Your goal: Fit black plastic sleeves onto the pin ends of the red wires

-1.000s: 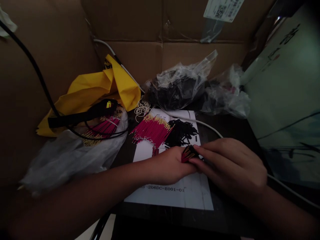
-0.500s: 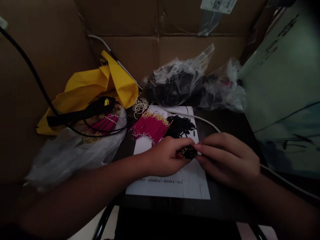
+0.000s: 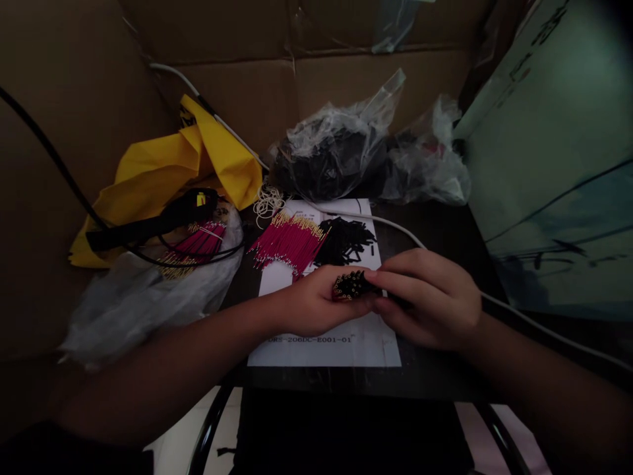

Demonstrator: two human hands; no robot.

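Note:
My left hand (image 3: 309, 303) is wrapped around a bundle of red wires (image 3: 346, 286), with gold ring-like ends and dark sleeve pieces pointing toward my right hand. At the bundle's right side, the thumb and fingers of my right hand (image 3: 430, 297) are pinched together against a black piece, mostly hidden by the fingertips. Behind my left hand, a fanned pile of red wires (image 3: 287, 243) with gold tips lies on a printed white sheet (image 3: 321, 355). Short black sleeves (image 3: 350, 240) are heaped right of that pile.
A yellow cloth bag (image 3: 158, 161) and a clear plastic bag (image 3: 148, 310) with tied red wires lie left. Plastic bags of black parts (image 3: 331, 158) stand at the back against cardboard (image 3: 212, 92). A white cable (image 3: 395, 225) crosses the dark table.
The whole view has shifted a little. Both hands and the bundle sit slightly further left in view, and the bundle's gold ends face the camera more openly.

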